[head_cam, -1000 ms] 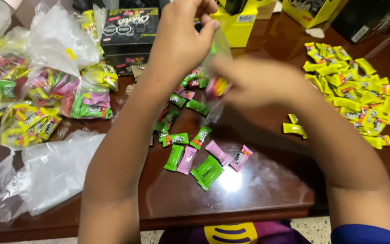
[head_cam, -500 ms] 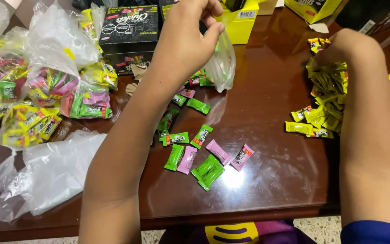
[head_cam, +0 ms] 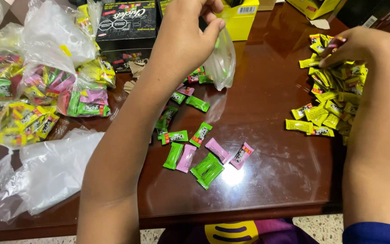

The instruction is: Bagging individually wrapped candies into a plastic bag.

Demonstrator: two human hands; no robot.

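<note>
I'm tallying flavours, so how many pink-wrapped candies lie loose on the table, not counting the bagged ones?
4 pink candies: three in the near cluster, one farther back, below the clear bag in the left hand. The arm may hide more.

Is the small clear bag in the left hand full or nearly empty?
Nearly empty. The small clear bag hangs limp from the left hand, see-through, with only a bit of green showing near its top.

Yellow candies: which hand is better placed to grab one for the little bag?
Probably the right hand. It rests on the yellow candy pile, fingers pinching there. The left hand is busy holding up the small clear bag, far from the pile.
</note>
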